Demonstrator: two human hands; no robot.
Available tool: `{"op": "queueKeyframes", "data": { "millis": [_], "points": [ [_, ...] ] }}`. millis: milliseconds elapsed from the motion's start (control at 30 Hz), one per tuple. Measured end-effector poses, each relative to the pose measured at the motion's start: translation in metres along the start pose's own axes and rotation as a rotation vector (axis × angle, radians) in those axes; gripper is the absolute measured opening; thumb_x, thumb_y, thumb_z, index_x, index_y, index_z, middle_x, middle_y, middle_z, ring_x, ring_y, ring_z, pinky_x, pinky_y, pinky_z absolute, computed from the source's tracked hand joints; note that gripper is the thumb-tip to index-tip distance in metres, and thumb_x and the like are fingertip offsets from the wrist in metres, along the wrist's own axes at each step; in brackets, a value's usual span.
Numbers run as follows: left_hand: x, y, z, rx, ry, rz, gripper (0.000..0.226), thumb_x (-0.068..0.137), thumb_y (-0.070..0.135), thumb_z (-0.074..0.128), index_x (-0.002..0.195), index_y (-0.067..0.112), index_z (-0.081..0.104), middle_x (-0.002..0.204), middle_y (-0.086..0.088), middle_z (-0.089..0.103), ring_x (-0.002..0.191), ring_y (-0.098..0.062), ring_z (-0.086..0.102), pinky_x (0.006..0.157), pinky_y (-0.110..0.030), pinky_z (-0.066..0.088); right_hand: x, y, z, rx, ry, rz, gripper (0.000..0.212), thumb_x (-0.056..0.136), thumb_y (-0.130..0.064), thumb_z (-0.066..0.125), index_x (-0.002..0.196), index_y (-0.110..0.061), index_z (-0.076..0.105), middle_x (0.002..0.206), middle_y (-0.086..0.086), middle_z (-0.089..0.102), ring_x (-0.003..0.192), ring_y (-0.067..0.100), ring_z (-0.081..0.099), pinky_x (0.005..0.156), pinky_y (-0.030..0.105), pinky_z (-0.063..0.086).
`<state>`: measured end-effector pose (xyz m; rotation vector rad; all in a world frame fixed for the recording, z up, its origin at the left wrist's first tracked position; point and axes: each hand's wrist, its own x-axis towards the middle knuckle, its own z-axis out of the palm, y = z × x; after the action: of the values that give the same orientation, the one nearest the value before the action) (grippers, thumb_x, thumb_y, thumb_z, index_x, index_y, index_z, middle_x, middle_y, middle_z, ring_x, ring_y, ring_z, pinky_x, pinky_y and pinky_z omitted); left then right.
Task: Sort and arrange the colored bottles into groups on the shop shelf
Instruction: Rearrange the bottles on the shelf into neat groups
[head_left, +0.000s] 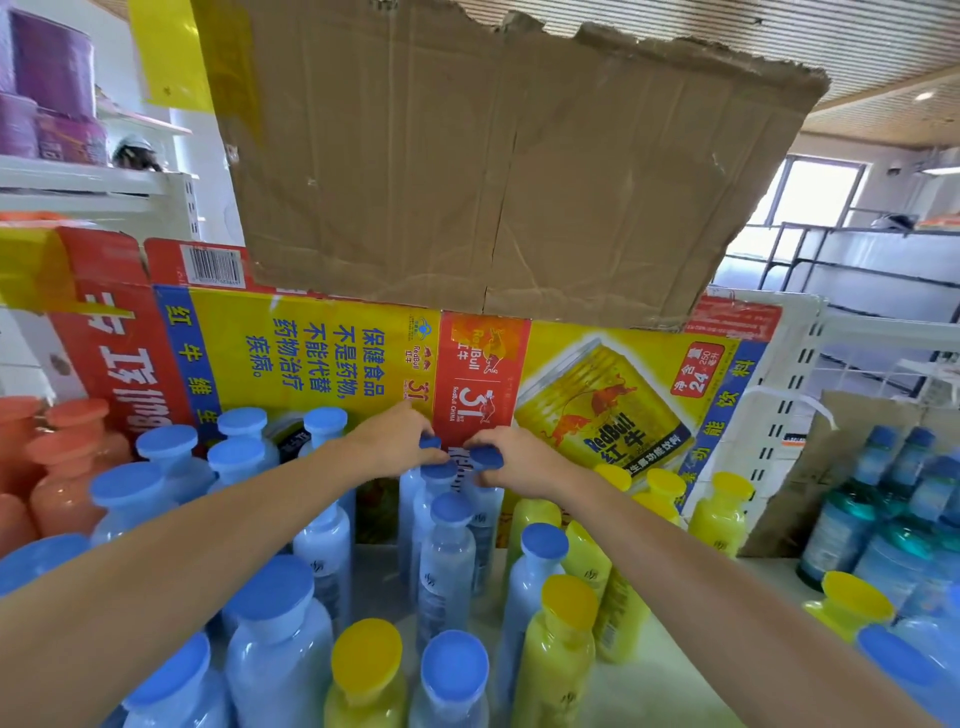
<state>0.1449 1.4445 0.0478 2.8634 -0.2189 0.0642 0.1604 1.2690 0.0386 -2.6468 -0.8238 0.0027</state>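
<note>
Both my hands reach to the back of the shelf. My left hand (397, 441) grips the blue cap (430, 442) of a pale blue bottle (410, 499). My right hand (511, 460) grips the blue cap (485, 458) of the neighbouring pale blue bottle (488, 519). Several blue-capped bottles (447, 561) stand in the middle and on the left. Yellow bottles (722, 514) stand to the right, and a few yellow ones (558, 649) sit mixed among the blue at the front. Orange bottles (67, 467) are grouped at the far left.
A Red Bull carton panel (322, 353) backs the shelf, with a torn brown cardboard sheet (493, 171) above it. A white slotted divider (779, 415) bounds the right side, with teal bottles (852, 519) beyond it. Purple packs (47, 88) sit on an upper shelf at the left.
</note>
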Motion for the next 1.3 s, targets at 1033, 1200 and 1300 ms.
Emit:
{"op": "queueKeyframes", "data": {
  "millis": [1033,1200,1300],
  "points": [
    [-0.055,0.098,-0.03,-0.1,0.003,0.556,0.045,0.089,0.037,0.054,0.13,0.021,0.048,0.137,0.0,0.046,0.124,-0.015,0.042,0.095,-0.022,0.03,-0.188,0.03,-0.081,-0.118,0.297,0.313,0.047,0.088,-0.035,0.059,0.132,-0.028,0.046,0.138,-0.002,0.046,0.12,0.015,0.047,0.099,0.031,0.038],
    [-0.054,0.146,-0.019,-0.107,0.0,0.567,0.045,0.088,0.04,0.055,0.13,0.024,0.048,0.132,0.002,0.048,0.117,-0.013,0.046,0.085,-0.019,0.032,-0.227,0.055,-0.1,-0.113,0.33,0.356,0.041,0.087,-0.035,0.061,0.127,-0.027,0.052,0.125,-0.001,0.055,0.113,0.014,0.052,0.092,0.03,0.041],
    [-0.059,0.179,-0.005,-0.122,-0.019,0.584,0.044,0.089,0.037,0.055,0.13,0.023,0.048,0.132,0.003,0.047,0.119,-0.013,0.045,0.088,-0.02,0.034,-0.251,0.073,-0.113,-0.089,0.323,0.381,0.039,0.086,-0.031,0.063,0.123,-0.025,0.054,0.115,-0.003,0.058,0.103,0.017,0.058,0.092,0.036,0.046]
  ]
}}
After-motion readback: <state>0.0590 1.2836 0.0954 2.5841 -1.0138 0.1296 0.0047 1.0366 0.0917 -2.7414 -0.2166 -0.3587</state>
